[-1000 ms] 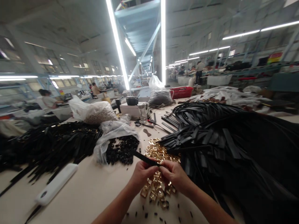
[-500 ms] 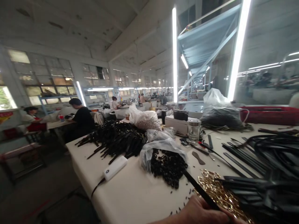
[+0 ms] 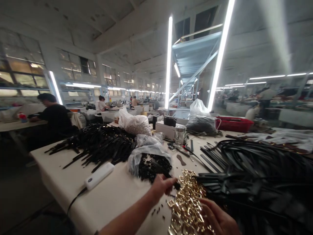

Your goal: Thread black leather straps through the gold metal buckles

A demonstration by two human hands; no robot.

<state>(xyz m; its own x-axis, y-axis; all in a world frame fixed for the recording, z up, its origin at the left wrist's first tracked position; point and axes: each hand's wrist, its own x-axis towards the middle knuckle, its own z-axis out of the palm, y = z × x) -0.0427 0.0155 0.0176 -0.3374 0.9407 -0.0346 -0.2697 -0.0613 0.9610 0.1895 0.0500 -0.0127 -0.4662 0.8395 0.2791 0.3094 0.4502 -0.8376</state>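
Observation:
My left hand (image 3: 162, 186) is closed on a black strap (image 3: 175, 183), between an open plastic bag (image 3: 134, 164) of small black loops (image 3: 152, 167) and a heap of gold buckles (image 3: 187, 195). At the heap's right edge is my right hand (image 3: 217, 217), its fingers bent toward the buckles; whether it holds one is hidden. Long black straps (image 3: 259, 156) lie in a large pile on the right. A few small black pieces (image 3: 157, 210) are scattered below my left hand.
Finished-looking black straps (image 3: 102, 143) are piled at the left. A white corded device (image 3: 99, 176) lies near the front edge. Behind stand a glass jar (image 3: 179, 137), a bag of grey material (image 3: 199, 122) and a red basket (image 3: 233, 124). A person in black (image 3: 52, 114) sits far left.
The view has swung right. My left hand shows more fully, with its forearm, beside the black loops. My right hand now shows at the gold buckles.

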